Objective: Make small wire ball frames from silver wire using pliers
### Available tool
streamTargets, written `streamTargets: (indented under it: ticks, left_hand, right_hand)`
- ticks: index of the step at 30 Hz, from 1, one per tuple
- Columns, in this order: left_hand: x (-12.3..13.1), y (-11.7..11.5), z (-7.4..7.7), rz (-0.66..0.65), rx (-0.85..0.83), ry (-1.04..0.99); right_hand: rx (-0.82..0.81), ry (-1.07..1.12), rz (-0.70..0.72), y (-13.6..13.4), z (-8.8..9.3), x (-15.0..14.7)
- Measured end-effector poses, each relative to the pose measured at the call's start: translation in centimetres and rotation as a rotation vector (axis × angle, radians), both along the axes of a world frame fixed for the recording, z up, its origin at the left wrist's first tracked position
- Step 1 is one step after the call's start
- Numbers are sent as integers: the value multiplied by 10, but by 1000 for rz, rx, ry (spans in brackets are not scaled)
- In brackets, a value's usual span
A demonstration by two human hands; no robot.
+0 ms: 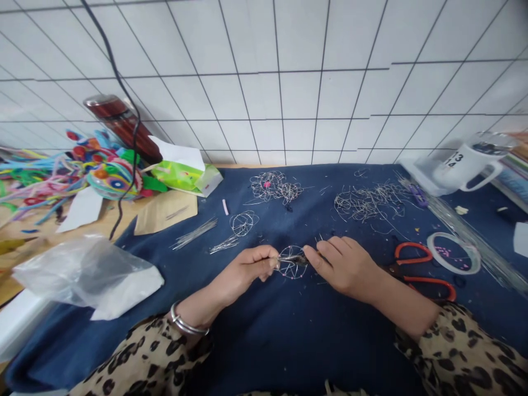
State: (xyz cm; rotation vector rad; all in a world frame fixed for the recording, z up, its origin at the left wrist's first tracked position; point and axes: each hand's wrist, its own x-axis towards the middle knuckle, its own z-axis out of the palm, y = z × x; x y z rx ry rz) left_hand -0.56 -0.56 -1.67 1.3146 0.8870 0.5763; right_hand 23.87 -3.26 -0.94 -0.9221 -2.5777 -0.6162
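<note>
Between my hands is a small round wire frame (293,270) with spokes and tiny pink beads along its lower rim. My left hand (256,265) pinches the frame's left edge between thumb and fingers. In my right hand (340,265) are pliers (296,258), their metal jaws lying across the upper part of the frame; the handles are mostly hidden under my fingers. Beyond my left hand lie another wire circle (244,223) and a bundle of short cut wires (224,245). Scissors with red handles (413,252) lie partly behind my right forearm.
Tangled wire heaps (369,202) lie at the back of the blue cloth (264,341). On the right are a clear ring dish (454,253) with pink beads, long straight wires (466,231) and a white mug (470,165). A plastic bag (82,272) and colourful pipe cleaners (45,184) sit left.
</note>
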Motion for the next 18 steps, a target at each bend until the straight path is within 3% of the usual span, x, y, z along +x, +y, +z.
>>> streamTargets:
  ticks: [18]
  left_hand:
    - [-1, -4, 1, -27, -175, -162]
  right_hand:
    - [29, -21, -5, 2, -18, 3]
